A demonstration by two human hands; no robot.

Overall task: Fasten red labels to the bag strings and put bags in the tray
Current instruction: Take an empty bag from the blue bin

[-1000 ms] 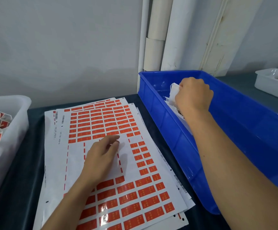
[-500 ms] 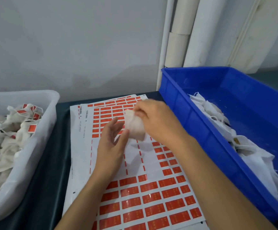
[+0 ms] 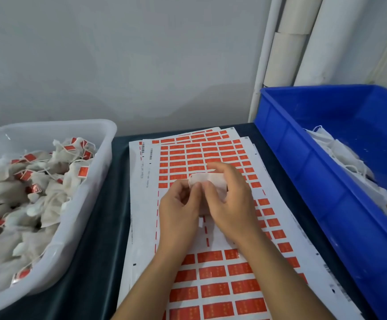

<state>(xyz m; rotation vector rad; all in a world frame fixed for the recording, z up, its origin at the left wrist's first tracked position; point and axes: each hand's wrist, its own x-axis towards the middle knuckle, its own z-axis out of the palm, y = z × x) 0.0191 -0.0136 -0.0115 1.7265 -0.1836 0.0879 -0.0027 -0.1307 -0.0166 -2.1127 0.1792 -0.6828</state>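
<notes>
A small white cloth bag (image 3: pixel 207 179) is held above the label sheets (image 3: pixel 213 271), which carry rows of red labels. My right hand (image 3: pixel 229 199) grips the bag from the right, fingers curled round it. My left hand (image 3: pixel 179 209) pinches the bag's left end, where its string loops. The bag's lower part is hidden behind my fingers. A white tray (image 3: pixel 93 181) at the left holds several bags with red labels on their strings.
A blue bin (image 3: pixel 308 181) at the right holds several unlabelled white bags (image 3: pixel 340 155). White pipes (image 3: pixel 287 54) run up the wall behind it. The sheets lie on a dark table (image 3: pixel 104 227) between tray and bin.
My right hand took a bag out of the blue bin and brought it over the sheets. My left hand lifted off the sheet and now pinches the bag's end.
</notes>
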